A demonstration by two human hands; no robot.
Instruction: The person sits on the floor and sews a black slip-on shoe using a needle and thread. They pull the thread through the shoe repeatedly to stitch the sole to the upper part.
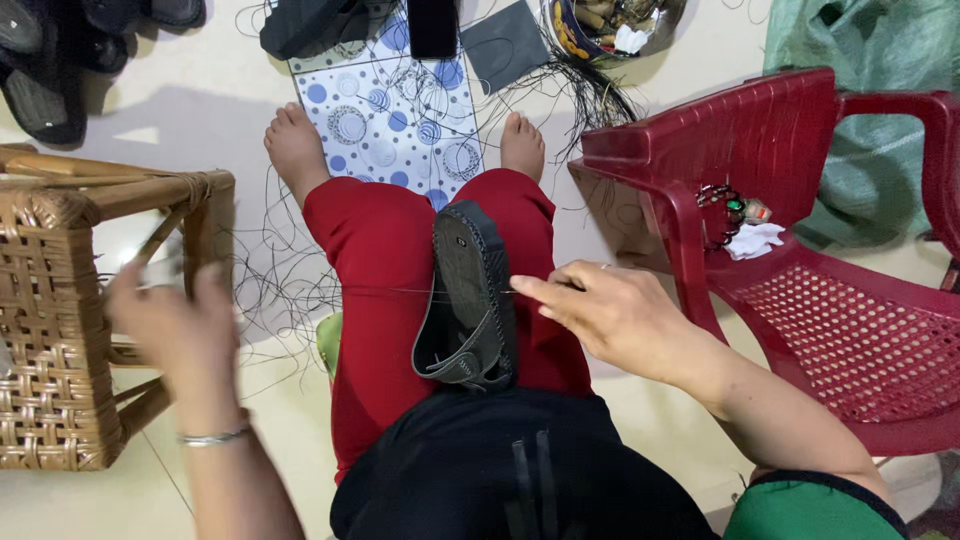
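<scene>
Black sandal: wedged between the knees, sole up, steadying it. Right hand: fingertips pinched on a taut thread at its edge. Left hand: drawn wide, blurred; finger state cannot be told.

Left of the left grip, the woven cane stool blocks passage, seemingly just beside it. Right of the right grip, the red plastic chair crowds close; bare floor lies between stool and red-trousered legs.
</scene>
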